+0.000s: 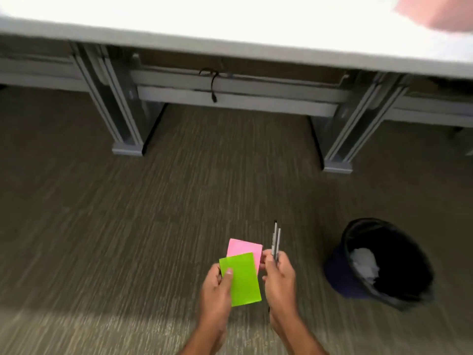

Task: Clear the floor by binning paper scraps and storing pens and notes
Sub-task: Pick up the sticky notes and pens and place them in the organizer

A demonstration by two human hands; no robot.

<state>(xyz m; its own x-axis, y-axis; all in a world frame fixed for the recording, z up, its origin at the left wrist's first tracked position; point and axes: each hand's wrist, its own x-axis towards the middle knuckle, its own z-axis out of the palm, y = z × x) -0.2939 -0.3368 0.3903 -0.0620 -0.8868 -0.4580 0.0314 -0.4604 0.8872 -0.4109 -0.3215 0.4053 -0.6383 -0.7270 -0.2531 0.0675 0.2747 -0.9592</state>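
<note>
Nearest to the camera, both forearms reach forward over the floor (115,226), which is a brown striped carpet. The left hand (217,285) holds a green note (242,280). Its grip is clamped on the note: the thumb presses on the front face and the fingers are curled behind the left edge. A pink note (244,248) lies behind the green one and sticks out above it and a little to the right; its lower part is hidden, so I cannot tell which fingers hold it.

Just beside it, the right hand (279,275) has its grip closed around the pens (276,242). They are thin and grey, kept together in a bundle, and they point away from the person. I cannot tell if there are two or three. The right thumb is at the right edge of the pink note and seems to touch it.

To the right of the hands, a little farther, a bin (340,275) with a black liner stands on the floor. White scraps (364,262) of crumpled paper lie inside it, at its left side.

Farther away stands a white worktop (230,21) on grey metal legs (122,111). A black cable (213,83) hangs from the frame under it. On the far right corner of the worktop there is a blurred pink shape (440,14); I cannot tell what it is.
</note>
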